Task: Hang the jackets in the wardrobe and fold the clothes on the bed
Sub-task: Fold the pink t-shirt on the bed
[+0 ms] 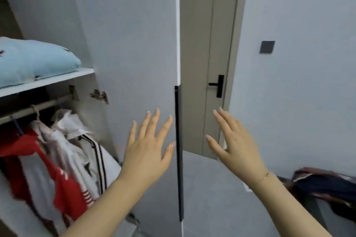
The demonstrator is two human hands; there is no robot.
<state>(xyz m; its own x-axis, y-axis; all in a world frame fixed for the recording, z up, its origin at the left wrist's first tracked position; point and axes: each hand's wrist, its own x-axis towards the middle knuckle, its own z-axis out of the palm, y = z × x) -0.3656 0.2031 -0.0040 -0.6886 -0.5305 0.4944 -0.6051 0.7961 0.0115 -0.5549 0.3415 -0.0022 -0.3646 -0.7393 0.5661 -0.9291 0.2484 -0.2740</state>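
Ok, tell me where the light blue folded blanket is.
Head view, far left: the light blue folded blanket lies on the wardrobe shelf, above the hanging jackets.

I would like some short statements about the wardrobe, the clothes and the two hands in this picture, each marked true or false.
1. The wardrobe door stands open. True.
2. The left hand grips a hanger. False: its fingers are spread and hold nothing.
3. A red garment hangs from the rail. True.
4. The light blue folded cloth lies on the floor. False: it lies on the shelf above the rail.
5. The right hand holds the room door's black handle. False: it is open, away from it.
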